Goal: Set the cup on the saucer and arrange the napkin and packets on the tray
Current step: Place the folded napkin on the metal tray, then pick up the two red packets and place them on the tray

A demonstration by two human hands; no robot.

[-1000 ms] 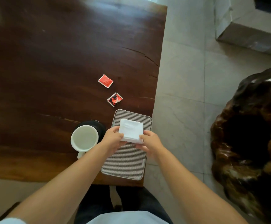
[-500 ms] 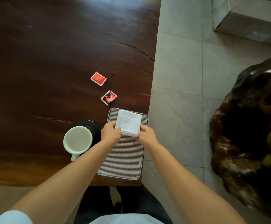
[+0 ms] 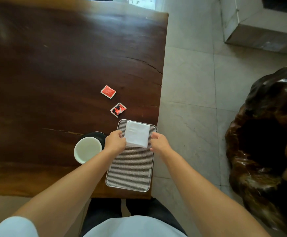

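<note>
Napkin is lying flat at the 12 o'clock end of the tray. Left hand is pinching its 9 o'clock edge, fingers curled. Right hand is curling narrow just beside the 3 o'clock edge; I cannot tell if it's touching. Cup is sitting on the saucer at the tray's 9 o'clock. Red packet and red-black packet are lying on the table at the tray's 11 o'clock.

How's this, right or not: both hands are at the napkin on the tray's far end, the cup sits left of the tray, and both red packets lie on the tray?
Wrong on the packets: the head view shows the plain red packet and the red-and-black packet on the table, beyond the tray. The left hand, right hand, napkin and cup are as you said.
</note>
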